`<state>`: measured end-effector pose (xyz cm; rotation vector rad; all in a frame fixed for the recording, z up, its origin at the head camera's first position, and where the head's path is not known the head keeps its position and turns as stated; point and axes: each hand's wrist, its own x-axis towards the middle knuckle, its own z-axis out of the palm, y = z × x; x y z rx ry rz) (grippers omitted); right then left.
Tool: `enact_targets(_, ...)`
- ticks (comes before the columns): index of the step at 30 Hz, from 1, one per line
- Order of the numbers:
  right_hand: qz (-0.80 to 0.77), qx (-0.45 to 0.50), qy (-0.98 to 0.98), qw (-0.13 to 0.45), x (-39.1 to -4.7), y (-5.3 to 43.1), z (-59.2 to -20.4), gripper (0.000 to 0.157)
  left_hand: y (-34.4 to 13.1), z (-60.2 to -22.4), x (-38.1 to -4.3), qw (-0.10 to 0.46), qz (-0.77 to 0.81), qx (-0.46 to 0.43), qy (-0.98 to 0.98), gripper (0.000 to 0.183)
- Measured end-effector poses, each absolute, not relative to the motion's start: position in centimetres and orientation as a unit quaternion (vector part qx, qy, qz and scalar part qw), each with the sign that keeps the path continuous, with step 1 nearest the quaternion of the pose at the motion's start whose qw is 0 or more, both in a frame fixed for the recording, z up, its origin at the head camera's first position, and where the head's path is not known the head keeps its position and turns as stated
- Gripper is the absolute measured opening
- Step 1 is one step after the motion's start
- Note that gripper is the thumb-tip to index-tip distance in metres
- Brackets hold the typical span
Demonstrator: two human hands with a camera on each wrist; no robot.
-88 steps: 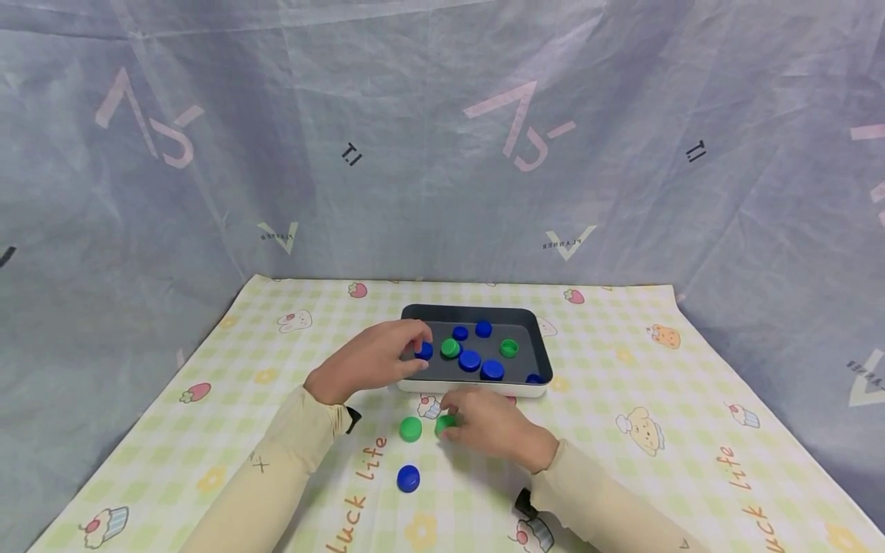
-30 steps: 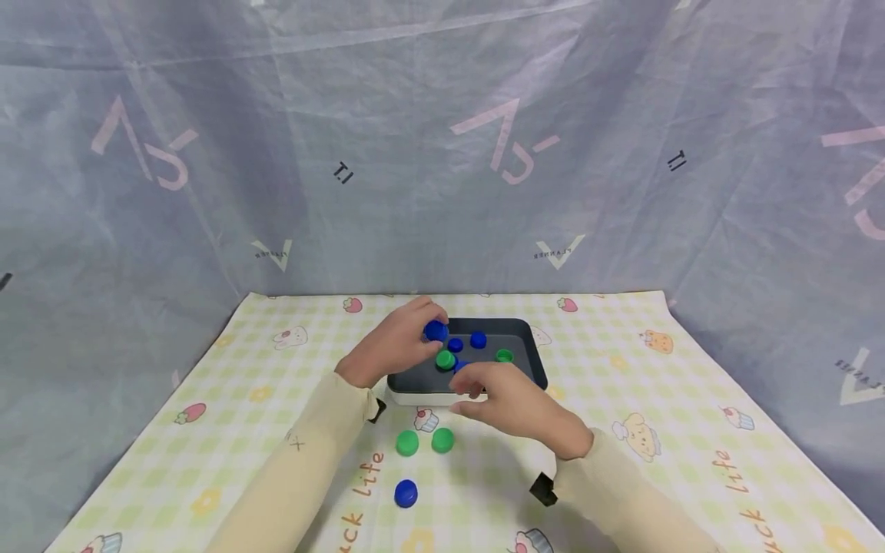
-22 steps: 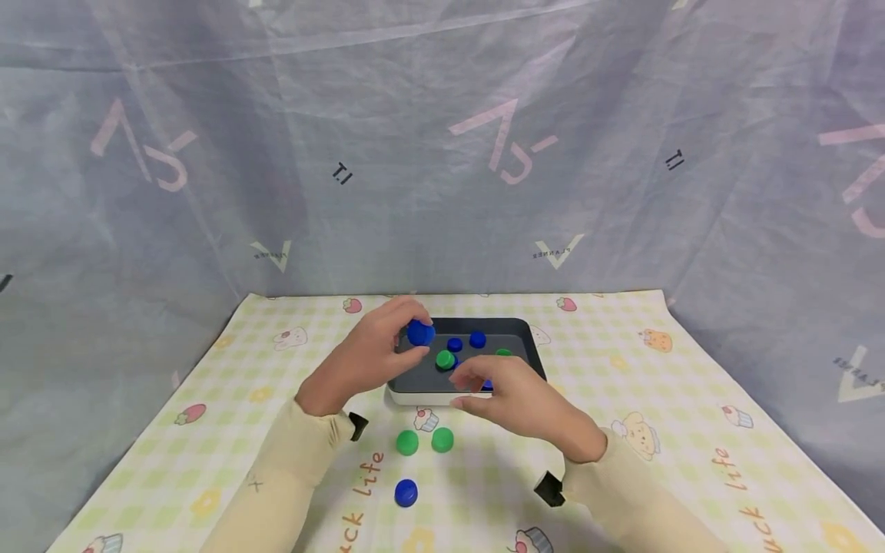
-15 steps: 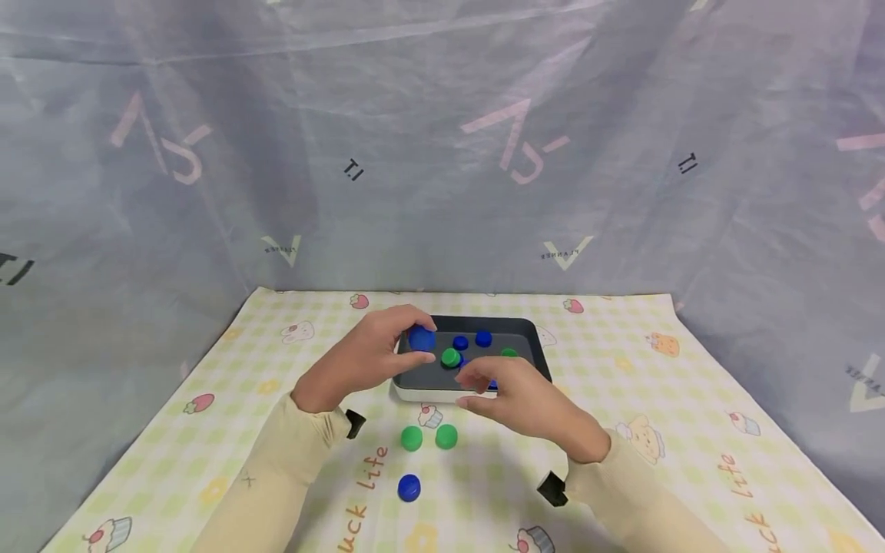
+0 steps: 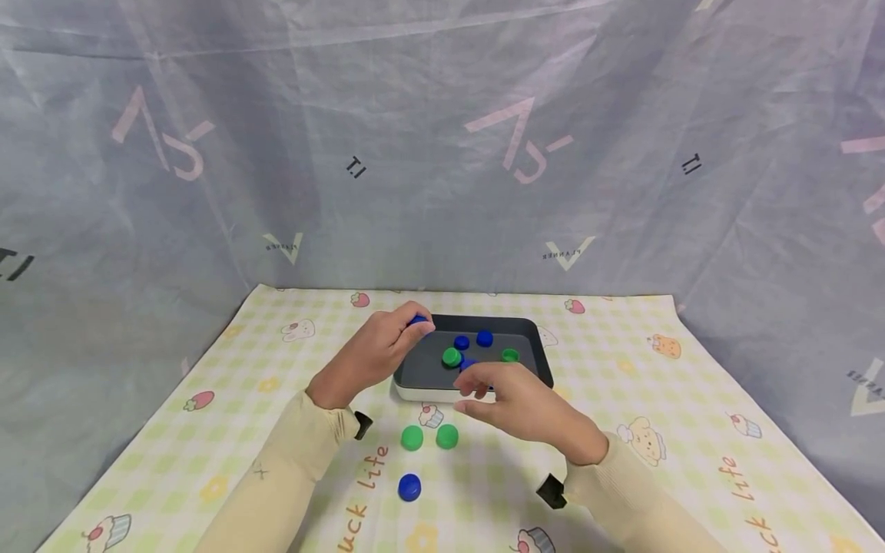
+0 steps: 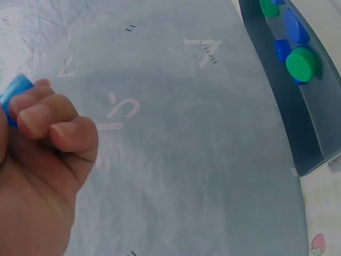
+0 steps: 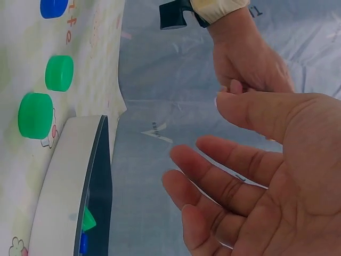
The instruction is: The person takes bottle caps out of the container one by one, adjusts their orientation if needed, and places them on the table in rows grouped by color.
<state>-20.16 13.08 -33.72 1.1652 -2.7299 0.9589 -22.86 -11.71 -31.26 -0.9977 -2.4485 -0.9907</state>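
The left hand (image 5: 369, 352), its fingers and thumb drawn in, pinches a blue cap (image 5: 418, 319) near the tray's left end. Above the near rim of the tray (image 5: 423, 375), the right hand (image 5: 522, 401) is empty, its thumb spread away from loosely bent fingers. Inside the tray lie several other caps (image 5: 485, 338), blue and green. Two green lids (image 5: 412, 438) sit side by side on the surface (image 5: 588, 384) just in front of the tray, with a blue lid (image 5: 409, 487) farther out from it.

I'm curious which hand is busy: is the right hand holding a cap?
No, the right hand holds nothing, its thumb standing apart from its loosely bent fingers.
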Motion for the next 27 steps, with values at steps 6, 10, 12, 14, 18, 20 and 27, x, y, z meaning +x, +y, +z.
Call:
enact_targets(6, 0.315, 0.365, -0.876, 0.029, -20.2, 13.3, -33.6, 0.03, -11.1, -31.3, -22.7, 0.126, -0.357, -0.351, -0.857, 0.017)
enact_targets(10, 0.352, 0.351, -0.867, 0.02, -20.5, 13.4, -33.4, 0.034, -10.8, -31.5, -22.8, 0.092, -0.361, -0.351, -0.859, 0.019)
enact_targets(12, 0.392, 0.338, -0.856, 0.0, -20.7, 13.6, -33.4, 0.034, -10.7, -31.6, -22.8, 0.071, -0.36, -0.351, -0.862, 0.02)
enact_targets(14, 0.441, 0.326, -0.836, -0.023, -21.1, 13.9, -33.4, 0.033, -10.6, -31.8, -22.8, 0.051, -0.358, -0.352, -0.863, 0.021)
enact_targets(18, 0.507, 0.297, -0.807, -0.055, -21.6, 14.4, -33.5, 0.03, -10.3, -32.0, -22.7, 0.038, -0.355, -0.367, -0.859, 0.025)
enact_targets(20, 0.515, 0.29, -0.805, -0.06, -21.7, 14.4, -33.6, 0.031, -10.2, -32.3, -22.7, 0.054, -0.35, -0.386, -0.852, 0.026)
enact_targets(27, 0.547, 0.284, -0.783, -0.087, -21.6, 13.7, -33.8, 0.035, -9.3, -33.1, -22.9, 0.173, -0.345, -0.472, -0.793, 0.017)
